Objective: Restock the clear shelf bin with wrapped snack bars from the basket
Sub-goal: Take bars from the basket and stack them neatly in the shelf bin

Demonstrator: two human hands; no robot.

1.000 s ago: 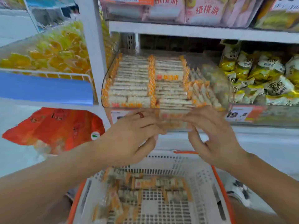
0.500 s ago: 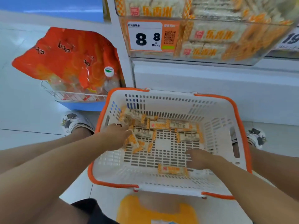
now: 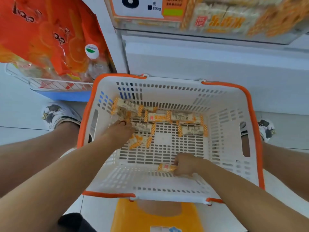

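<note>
Both hands are working inside the white basket (image 3: 224, 101) with the orange rim. The right hand (image 3: 185, 164) is closing its fingers around a single snack bar (image 3: 166, 167) lying near the front wall of the basket. The left hand (image 3: 119, 133) is resting over a small pile of bars (image 3: 138, 141); its fingers are hidden under the back of the hand, so I cannot tell if it is already gripping any of them. More bars (image 3: 160, 117) are lying loose along the far part of the basket floor. The clear shelf bin (image 3: 217, 22) is standing above, at the top edge of the view, already holding many bars behind its front wall.

What could go wrong: the wrappers are looking smooth, so a bar held only by its end may be slipping out while the hand is rising. A full handful may also be dropping one bar over the basket rim. The front wall of the bin is standing in the way, so the hands must be going over it.

Around: a red-orange bag (image 3: 46, 39) in a wire rack on the left, a price label (image 3: 142, 7) on the bin, and a yellow stool (image 3: 155, 216) under the basket.
</note>
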